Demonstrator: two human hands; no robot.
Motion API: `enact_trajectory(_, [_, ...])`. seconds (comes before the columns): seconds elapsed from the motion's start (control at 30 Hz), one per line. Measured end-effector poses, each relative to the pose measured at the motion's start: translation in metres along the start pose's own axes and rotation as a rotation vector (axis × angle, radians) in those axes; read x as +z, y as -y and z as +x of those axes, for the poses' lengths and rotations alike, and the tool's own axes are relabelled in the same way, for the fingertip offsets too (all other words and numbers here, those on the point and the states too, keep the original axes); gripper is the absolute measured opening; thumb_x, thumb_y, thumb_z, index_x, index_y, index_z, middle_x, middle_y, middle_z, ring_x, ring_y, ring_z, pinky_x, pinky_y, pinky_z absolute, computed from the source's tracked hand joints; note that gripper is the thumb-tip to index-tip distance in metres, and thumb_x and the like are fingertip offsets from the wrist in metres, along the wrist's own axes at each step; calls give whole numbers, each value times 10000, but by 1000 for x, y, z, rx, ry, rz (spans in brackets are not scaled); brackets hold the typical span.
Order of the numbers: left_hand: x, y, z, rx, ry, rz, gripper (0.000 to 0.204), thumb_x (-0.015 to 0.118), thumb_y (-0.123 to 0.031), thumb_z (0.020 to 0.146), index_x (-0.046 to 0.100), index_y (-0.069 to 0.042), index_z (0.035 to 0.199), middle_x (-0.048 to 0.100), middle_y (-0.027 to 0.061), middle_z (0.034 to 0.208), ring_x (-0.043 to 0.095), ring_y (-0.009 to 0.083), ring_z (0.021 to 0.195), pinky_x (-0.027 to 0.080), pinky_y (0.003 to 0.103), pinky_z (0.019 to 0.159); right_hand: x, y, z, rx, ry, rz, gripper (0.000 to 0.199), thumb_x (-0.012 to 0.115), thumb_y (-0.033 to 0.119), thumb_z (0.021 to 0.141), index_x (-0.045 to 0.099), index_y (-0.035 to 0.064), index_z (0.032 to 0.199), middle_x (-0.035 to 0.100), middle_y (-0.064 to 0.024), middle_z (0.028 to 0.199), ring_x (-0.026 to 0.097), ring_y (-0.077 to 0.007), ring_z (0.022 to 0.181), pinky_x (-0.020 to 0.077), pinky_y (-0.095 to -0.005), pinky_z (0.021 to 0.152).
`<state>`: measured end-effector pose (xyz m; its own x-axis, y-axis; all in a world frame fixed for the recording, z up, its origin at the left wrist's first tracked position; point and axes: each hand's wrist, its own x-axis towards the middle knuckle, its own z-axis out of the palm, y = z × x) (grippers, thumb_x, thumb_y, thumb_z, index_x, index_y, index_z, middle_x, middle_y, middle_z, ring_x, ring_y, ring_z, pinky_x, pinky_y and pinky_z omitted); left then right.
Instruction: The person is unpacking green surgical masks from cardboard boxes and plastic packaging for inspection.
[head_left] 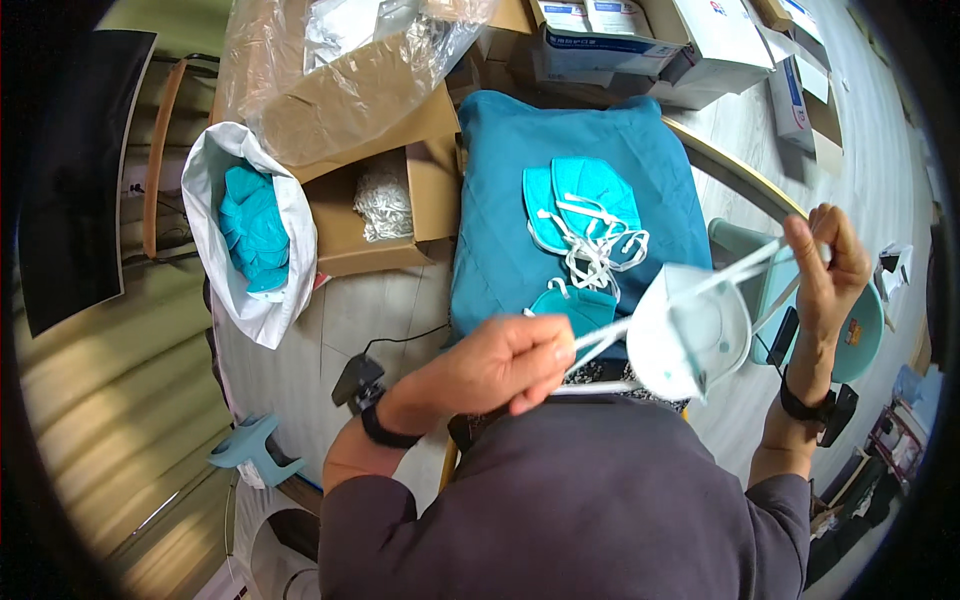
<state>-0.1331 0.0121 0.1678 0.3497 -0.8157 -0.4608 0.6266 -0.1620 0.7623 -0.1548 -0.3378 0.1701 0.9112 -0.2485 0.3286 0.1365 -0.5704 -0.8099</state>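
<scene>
Mask [690,340], centre right of frame, is held by straps: left hand [500,365] fingers pinched shut, right hand [825,265] closed likewise; even tension is advised.

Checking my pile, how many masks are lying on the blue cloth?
3: two overlapping and mid-cloth, one nearer, partly hidden by the left hand. More may be underneath.

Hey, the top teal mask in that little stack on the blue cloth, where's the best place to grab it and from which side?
Probably pinch the top teal mask by its white straps, coming from above on the near side. It lies flat and folded on the blue cloth, so its edges offer little grip, while the straps spill loose toward the person.
</scene>
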Motion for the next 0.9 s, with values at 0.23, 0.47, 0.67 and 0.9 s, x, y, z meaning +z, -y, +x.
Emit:
enact_trajectory(0.23, [-4, 9, -9, 53, 74, 62, 256, 443, -144, 1039, 446, -58, 797, 485, -30, 608, 449, 32, 522, 368, 216, 480, -7, 2, -7, 8, -27, -26, 429, 733, 47, 862, 354, 91, 666, 324, 40, 647, 303, -70, 614, 235, -234, 562])
enact_trajectory(0.47, [-14, 23, -23, -8, 229, 102, 337, 375, -215, 1060, 428, -51, 772, 484, -17, 600, 429, 58, 491, 360, 233, 463, -34, -29, -8, 138, -150, -171, 357, 714, 80, 887, 434, 73, 665, 412, 33, 656, 373, -62, 621, 272, -220, 567])
enact_trajectory(0.67, [-12, 54, 45, 47, 327, -669, 314, 482, -277, 987, 438, -48, 777, 449, 47, 592, 379, 88, 397, 302, 222, 340, 23, 27, -14, -98, 267, 14, 397, 721, 7, 788, 373, 62, 608, 367, 14, 582, 334, -75, 513, 225, -257, 475])
enact_trajectory(0.9, [-12, 74, 96, 10, 200, -917, 408, 407, -280, 969, 631, 60, 987, 659, 207, 808, 596, 185, 559, 419, 226, 393, 40, 38, -23, -50, 371, 207, 409, 732, 12, 752, 364, 76, 586, 386, -1, 540, 352, -118, 472, 231, -283, 458])
